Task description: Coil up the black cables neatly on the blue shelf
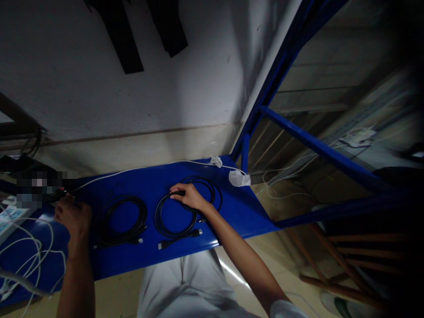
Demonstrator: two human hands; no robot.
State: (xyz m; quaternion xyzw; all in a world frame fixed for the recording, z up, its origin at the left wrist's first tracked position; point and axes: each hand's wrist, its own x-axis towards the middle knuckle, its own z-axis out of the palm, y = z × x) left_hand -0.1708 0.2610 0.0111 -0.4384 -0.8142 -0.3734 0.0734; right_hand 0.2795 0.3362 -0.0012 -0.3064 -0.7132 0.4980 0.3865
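Note:
On the blue shelf (195,172), my right hand (190,195) grips the upper part of a coiled black cable (159,218), its fingers closed on it. That coil overlaps another black loop (220,194) behind my right wrist. A short piece with two plugs (175,240) lies at the coil's front. To the left rests a separate coiled black cable (144,212) with a light-tipped plug. My left hand (73,214) is farther left, fingers bent near a small dark item with red spots; whether it holds anything is hidden.
A white power strip (9,221) and tangled white cords (39,251) occupy the left end. One white cord runs along the shelf's back edge to crumpled white pieces (239,178). Blue frame bars (318,145) rise on the right, above a wooden chair (347,265).

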